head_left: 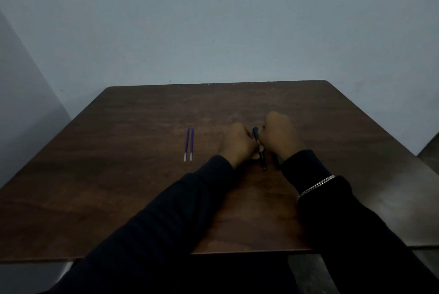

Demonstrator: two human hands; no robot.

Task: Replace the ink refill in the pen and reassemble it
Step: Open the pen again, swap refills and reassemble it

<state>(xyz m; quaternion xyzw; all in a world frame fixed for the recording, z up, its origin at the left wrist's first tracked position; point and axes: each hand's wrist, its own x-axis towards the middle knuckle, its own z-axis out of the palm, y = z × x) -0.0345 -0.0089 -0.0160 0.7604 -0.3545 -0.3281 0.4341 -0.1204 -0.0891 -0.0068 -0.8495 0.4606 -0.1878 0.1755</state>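
Note:
A dark blue pen [260, 154] stands tilted between my two hands over the middle of the brown table [133, 186]. My left hand [237, 145] grips its lower part and my right hand [280, 135] grips its upper part. The pen's top end shows between my knuckles and its lower end pokes out below them. Two blue ink refills [188, 143] with pale tips lie side by side on the table, to the left of my left hand.
A pale blue wall rises right behind the table's far edge. A silver bracelet [316, 185] sits on my right wrist over a dark sleeve. A dark chair part [430, 148] shows at the right edge.

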